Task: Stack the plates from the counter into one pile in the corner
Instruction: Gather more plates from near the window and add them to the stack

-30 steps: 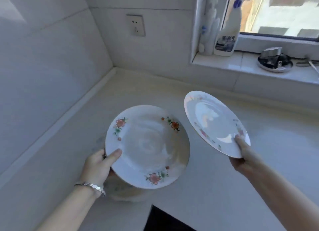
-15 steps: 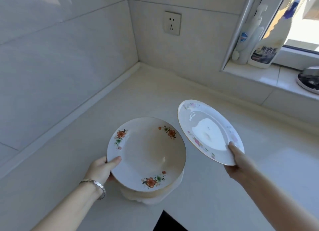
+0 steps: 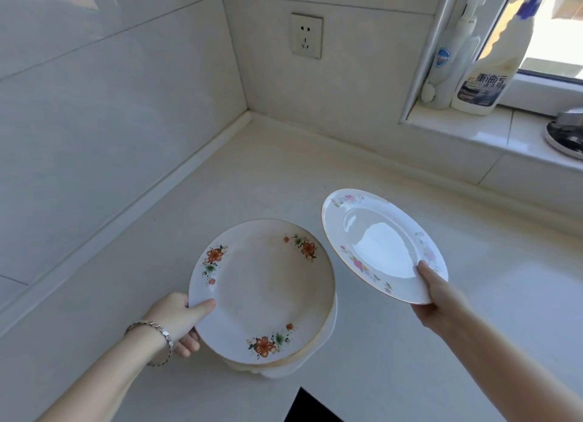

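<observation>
My left hand (image 3: 176, 319) pinches the near-left rim of the orange-flower plate (image 3: 262, 289), thumb flat on top, fingers curled under the edge. That plate sits level on top of a pile (image 3: 277, 369) of more plates. I can't tell if the pile rests on the counter (image 3: 252, 185) or is partly lifted.

My right hand (image 3: 438, 298) pinches the near rim of the pink-flower plate (image 3: 381, 241), thumb on the upper face; the fingers underneath are hidden. This plate is in the air just right of the pile, tilted down to the left, touching nothing.

Handling, my guess: glazed ceramic, stiff, glossy so likely slick, and it will chip on a hard knock. A one-edge pinch leaves the far side hanging, so the thumb needs to press firmly. It's best held at the rim and lowered flat, not edge-first. The pile looks heavier and probably needs support from below to shift.

Room: the corner (image 3: 249, 115) is well apart from the pile, with open counter between. The tiled wall (image 3: 110, 121) runs along the left with a raised strip at its foot. The sill (image 3: 457, 131) with bottles (image 3: 485, 74) sticks out at the right, above counter level. The counter's front edge, a dark gap (image 3: 312, 409), is close behind the pile, so I'd move it away from there.
</observation>
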